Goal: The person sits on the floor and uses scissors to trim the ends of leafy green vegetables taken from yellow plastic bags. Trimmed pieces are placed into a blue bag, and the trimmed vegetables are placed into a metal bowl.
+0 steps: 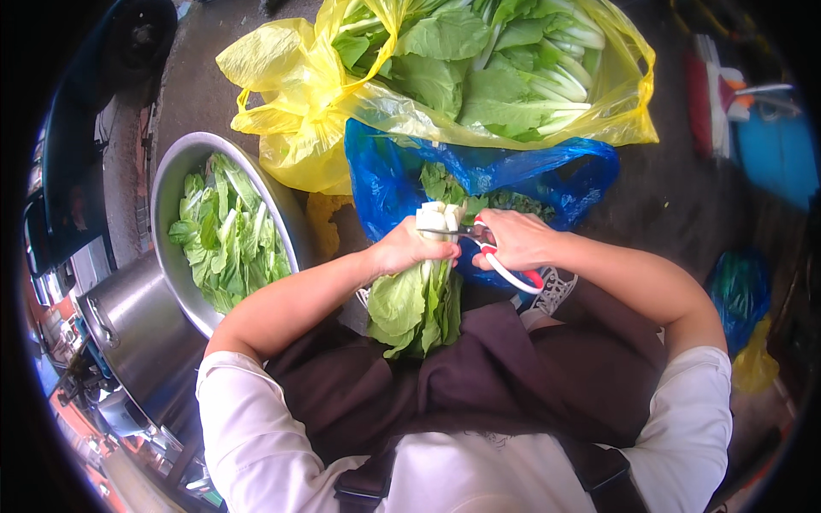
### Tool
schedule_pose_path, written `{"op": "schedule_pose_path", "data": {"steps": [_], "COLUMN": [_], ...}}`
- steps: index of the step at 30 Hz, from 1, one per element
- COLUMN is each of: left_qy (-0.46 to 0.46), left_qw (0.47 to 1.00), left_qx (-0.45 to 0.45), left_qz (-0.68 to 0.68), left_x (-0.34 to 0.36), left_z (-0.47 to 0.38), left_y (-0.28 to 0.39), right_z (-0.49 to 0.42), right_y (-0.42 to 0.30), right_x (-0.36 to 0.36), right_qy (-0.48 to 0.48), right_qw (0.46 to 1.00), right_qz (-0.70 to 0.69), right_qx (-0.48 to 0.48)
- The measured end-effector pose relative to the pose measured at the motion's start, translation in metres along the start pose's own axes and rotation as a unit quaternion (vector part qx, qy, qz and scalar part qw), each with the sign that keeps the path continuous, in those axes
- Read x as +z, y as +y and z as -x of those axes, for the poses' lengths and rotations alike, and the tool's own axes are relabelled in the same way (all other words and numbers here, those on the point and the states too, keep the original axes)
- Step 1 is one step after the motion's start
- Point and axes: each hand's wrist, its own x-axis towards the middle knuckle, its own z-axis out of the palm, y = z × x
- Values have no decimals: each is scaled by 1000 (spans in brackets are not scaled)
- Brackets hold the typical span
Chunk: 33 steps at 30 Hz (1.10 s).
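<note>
A bunch of leafy greens (410,308) hangs leaves down over my lap, its pale cut stalks pointing away from me. My left hand (410,247) is wrapped around those stalks. Scissors with red and white handles (513,272) are in my right hand (516,240), and their blades lie across the stalks just above my left thumb. Beneath the stalk ends is an open blue plastic bag (385,183) with green trimmings (523,204) inside. Part of the scissor grip is hidden by my right fingers.
Beyond the blue bag lies a yellow plastic bag (288,70) full of whole leafy greens (442,83). At left, a metal basin (165,192) holds cut greens (237,237), beside a large metal pot (147,333). A blue bag (737,295) and a yellow bag (757,365) sit at right.
</note>
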Motion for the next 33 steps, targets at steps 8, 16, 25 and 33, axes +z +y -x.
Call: {"op": "schedule_pose_path", "data": {"steps": [8,16,25,33], "left_qy": [12,155,433,528], "left_qw": [997,983,880,739], "left_qx": [-72,96,180,189], "left_qz": [37,-19,-74,-375], "left_x": [-14,-52,-30,-52], "left_z": [-10,49,69,153], "left_y": [-19,83,112,150], "right_z": [-7,7,-34,-61], "right_y": [19,-1,-126,-201], "right_x": [7,-13,-26,-29], "right_qy": [11,64,184,76], "right_qw": [999,986,939,916], "right_qz": [-2,-154,-93,-215], "right_qx": [44,17,-274,-331]}}
